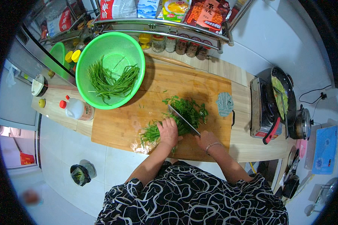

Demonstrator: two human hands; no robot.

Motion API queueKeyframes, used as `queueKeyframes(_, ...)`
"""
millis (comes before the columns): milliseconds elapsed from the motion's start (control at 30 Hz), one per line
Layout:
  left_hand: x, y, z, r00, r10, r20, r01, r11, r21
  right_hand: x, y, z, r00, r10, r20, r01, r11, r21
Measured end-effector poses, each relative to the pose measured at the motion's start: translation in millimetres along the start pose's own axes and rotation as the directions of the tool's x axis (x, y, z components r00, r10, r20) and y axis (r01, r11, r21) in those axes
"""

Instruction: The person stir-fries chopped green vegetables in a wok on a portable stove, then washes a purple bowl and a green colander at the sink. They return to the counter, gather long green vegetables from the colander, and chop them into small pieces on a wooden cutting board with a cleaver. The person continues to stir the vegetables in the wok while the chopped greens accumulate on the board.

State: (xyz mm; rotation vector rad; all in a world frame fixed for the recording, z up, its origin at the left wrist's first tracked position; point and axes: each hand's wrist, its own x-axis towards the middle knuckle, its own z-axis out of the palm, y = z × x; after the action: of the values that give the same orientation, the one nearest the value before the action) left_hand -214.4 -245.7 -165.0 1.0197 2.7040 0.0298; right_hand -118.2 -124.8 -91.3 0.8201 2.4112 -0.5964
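My right hand point(208, 140) grips the handle of a kitchen knife point(183, 119), its blade slanting up and left across the greens. Under my left hand point(168, 131), a bunch of long green stalks, likely chives point(150, 134), is pressed to a wooden cutting board point(115, 123). The fingertips sit left of the blade, a little apart from it. To the right of the knife lies a heap of chopped greens point(190, 111). Further left, a green plastic strainer basket point(82, 87) holds more whole stalks point(112, 81) and overlaps the board's corner.
A grey-green cloth point(224, 104) lies at the board's right edge. Beyond it stand a portable stove point(259, 109) and a wok point(291, 98) containing food. A white jug point(76, 108) is at left. Spice jars point(170, 43) line the back under a metal rack point(163, 22). A rolling pin point(171, 61) lies behind the board.
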Motion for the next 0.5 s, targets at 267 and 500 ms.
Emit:
queueKeyframes(267, 1, 0, 8, 0.999, -0.037, -0.030, 0.037, 0.999, 0.007, 5, -19, -8, 0.993, 0.063, 0.095, -0.064, 0.998, 0.010)
queueKeyframes(500, -2, 0, 0, 1.000, -0.015, 0.007, 0.015, 1.000, -0.016, 1, 4, 18, 0.991, 0.116, 0.071, -0.112, 0.992, -0.063)
